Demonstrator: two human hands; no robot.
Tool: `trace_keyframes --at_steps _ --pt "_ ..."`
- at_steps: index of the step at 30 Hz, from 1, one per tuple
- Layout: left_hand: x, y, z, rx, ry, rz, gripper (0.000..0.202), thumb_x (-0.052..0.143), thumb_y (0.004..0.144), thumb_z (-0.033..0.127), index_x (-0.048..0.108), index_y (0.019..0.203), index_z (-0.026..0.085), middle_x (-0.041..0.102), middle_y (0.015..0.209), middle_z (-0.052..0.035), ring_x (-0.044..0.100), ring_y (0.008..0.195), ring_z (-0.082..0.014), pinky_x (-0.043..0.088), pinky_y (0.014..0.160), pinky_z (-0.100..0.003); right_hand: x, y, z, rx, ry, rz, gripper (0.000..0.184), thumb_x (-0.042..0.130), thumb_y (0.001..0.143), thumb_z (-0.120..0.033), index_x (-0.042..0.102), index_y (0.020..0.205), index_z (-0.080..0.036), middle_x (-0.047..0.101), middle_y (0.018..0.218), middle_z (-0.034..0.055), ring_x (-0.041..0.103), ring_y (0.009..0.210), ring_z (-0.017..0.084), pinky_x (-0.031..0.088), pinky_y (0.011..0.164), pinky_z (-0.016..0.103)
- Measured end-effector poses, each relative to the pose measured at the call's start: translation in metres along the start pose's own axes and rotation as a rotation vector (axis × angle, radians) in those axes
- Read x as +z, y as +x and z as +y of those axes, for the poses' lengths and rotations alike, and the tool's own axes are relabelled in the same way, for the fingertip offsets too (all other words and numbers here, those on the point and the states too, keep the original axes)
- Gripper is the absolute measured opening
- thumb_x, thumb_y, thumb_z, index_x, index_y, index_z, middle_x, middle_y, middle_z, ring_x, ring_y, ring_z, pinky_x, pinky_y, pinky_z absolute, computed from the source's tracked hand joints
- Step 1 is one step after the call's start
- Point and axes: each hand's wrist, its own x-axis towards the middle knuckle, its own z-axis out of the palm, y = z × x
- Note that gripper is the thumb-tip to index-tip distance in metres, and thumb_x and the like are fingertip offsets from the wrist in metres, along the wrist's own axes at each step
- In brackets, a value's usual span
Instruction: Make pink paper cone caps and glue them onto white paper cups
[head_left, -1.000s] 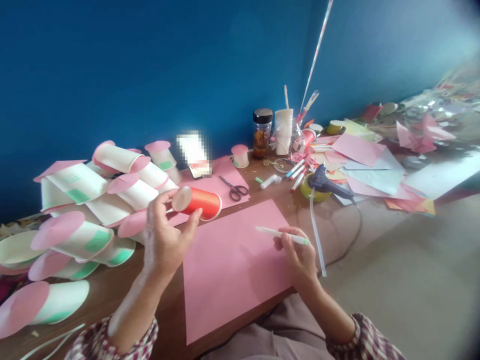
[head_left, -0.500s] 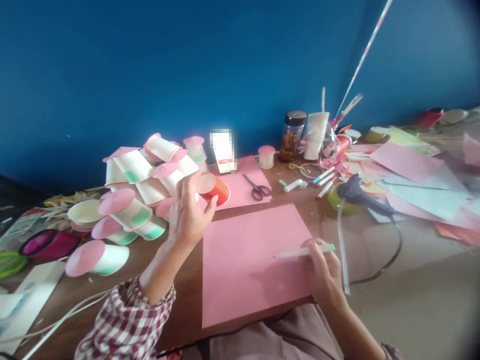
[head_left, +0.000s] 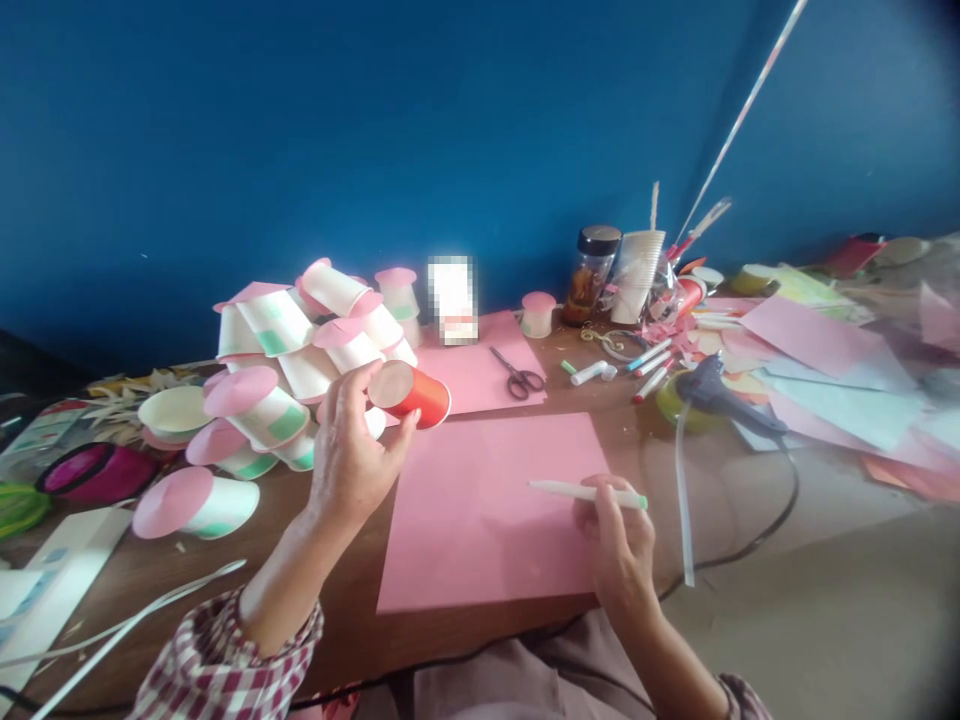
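Note:
My left hand [head_left: 360,430] grips a red paper cup [head_left: 421,394] between thumb and fingers, its pale round base tilted up toward me. The cup is held above the back left corner of a pink paper sheet [head_left: 480,540]. In my right hand [head_left: 619,535] is a white marker pen [head_left: 562,489] with a green end, its tip pointing left over the sheet. Left of the cup, white paper cups [head_left: 281,325] with pink paper discs and green patches are stacked in a pile. Black-handled scissors [head_left: 521,380] lie on a second pink sheet [head_left: 435,385] behind.
A glue gun [head_left: 720,390] with a trailing cord lies at right, near loose pink and blue paper [head_left: 840,390]. Several markers [head_left: 651,358], a lidded jar [head_left: 592,275] and a stack of white cups [head_left: 637,275] stand or lie at the back. White cables [head_left: 142,610] cross the left front.
The red cup has come left and a little lower in my left hand. My right hand with the marker has shifted left over the sheet. The sheet's near edge sits higher in view.

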Motion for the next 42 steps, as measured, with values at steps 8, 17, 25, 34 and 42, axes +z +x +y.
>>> trace_keyframes --at_steps 8,17,25,34,42 --pt "-0.007 -0.005 -0.005 0.004 0.018 0.004 0.060 0.067 0.075 0.030 0.043 0.128 0.014 0.055 0.120 -0.0132 0.054 0.107 -0.0242 0.051 0.085 -0.034 -0.021 -0.002 -0.011 -0.095 0.132 -0.203 0.022 0.040 0.095 -0.032 0.051 0.113 -0.024 0.065 0.065 -0.0006 0.058 0.052 0.013 0.047 0.050 0.025" --pt "-0.017 -0.017 -0.011 -0.048 0.012 0.000 0.061 0.067 0.075 0.032 0.043 0.129 0.016 0.055 0.119 -0.0128 0.055 0.105 -0.0251 0.049 0.087 -0.037 -0.043 -0.002 -0.017 -0.896 -0.679 -0.830 0.030 0.047 0.084 -0.007 0.058 0.107 -0.023 0.072 0.096 0.0063 0.067 0.092 0.020 0.054 0.080 0.035" --pt "-0.022 -0.013 -0.008 -0.042 0.000 0.020 0.062 0.068 0.075 0.030 0.043 0.129 0.015 0.055 0.120 -0.0133 0.054 0.108 -0.0259 0.049 0.089 -0.038 -0.008 -0.031 0.012 -0.845 -0.746 -0.703 0.029 0.043 0.081 -0.004 0.061 0.098 -0.019 0.070 0.094 0.0090 0.063 0.092 0.022 0.052 0.084 0.038" --pt "-0.010 -0.020 0.008 -0.013 -0.095 -0.062 0.057 0.066 0.077 0.027 0.043 0.128 0.018 0.054 0.123 -0.0127 0.052 0.114 -0.0261 0.049 0.092 -0.040 0.005 -0.038 0.006 -0.779 -0.630 -0.674 0.029 0.051 0.082 -0.008 0.057 0.107 -0.021 0.070 0.096 0.0068 0.064 0.088 0.021 0.054 0.077 0.034" --pt "0.024 -0.019 0.036 -0.042 -0.329 -0.258 0.051 0.062 0.077 0.022 0.042 0.125 0.019 0.057 0.122 -0.0112 0.058 0.107 -0.0229 0.052 0.090 -0.039 -0.030 -0.028 0.009 -0.650 -0.603 -0.513 0.032 0.050 0.084 -0.013 0.056 0.114 -0.022 0.068 0.100 0.0084 0.064 0.091 0.023 0.054 0.076 0.036"
